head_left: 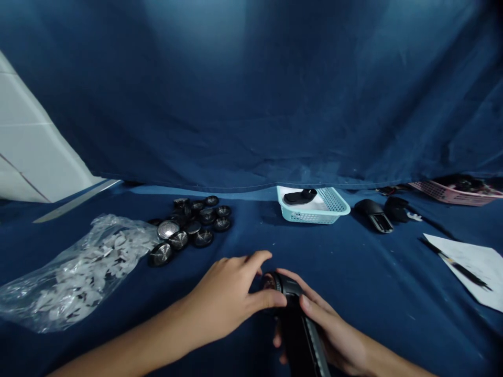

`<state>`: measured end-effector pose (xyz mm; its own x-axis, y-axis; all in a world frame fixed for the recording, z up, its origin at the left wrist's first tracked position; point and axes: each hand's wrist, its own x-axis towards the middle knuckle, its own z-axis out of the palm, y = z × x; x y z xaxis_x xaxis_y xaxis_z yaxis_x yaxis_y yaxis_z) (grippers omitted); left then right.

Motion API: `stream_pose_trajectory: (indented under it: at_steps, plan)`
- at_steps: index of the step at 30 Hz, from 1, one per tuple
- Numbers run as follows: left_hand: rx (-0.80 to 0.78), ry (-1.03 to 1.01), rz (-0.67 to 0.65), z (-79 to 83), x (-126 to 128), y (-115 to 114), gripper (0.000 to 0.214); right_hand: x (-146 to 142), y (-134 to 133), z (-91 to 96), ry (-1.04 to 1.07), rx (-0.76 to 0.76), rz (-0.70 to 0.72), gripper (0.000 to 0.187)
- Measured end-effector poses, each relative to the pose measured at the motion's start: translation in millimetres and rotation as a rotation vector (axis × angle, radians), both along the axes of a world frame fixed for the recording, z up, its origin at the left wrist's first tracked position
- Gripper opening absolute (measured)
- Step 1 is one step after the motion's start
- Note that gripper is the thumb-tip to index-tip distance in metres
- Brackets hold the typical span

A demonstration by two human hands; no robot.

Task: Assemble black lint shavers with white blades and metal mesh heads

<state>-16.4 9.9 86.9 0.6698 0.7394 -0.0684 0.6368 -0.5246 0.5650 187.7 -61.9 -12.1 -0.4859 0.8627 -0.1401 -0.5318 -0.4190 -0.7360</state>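
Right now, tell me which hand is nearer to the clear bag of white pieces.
Left. The left hand is to the right of the clear bag, by the top of the black device; the right hand is farther right, holding that device.

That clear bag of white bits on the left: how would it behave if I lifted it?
The clear bag would probably sag, since its thin plastic is wrinkled and slumped. The white bits inside would likely shift and bunch together, as they look small and loose. It might feel slick, judging by the plastic's shiny highlights.
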Motion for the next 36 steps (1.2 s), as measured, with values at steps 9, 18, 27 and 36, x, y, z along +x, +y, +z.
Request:
stream_pose_trajectory:
  at_steps: [9,18,27,36]
  plan:
    - [-0.070,-0.117,0.055,-3.7,0.9,1.9,0.071,-2.8,1.7,-0.1,0.022,-0.009,-0.025,0.076]
    - [-0.083,-0.289,-0.017,-22.2,7.8,0.8,0.049,-4.9,2.3,-0.5,-0.011,-0.105,-0.054,0.063]
    - [-0.151,-0.180,0.066,-16.2,11.9,2.1,0.038,-5.9,4.6,5.0,-0.011,-0.121,-0.089,0.056]
    - [-0.162,-0.162,0.130,-22.5,11.6,5.4,0.041,-4.1,6.5,3.2,0.024,-0.109,-0.083,0.058]
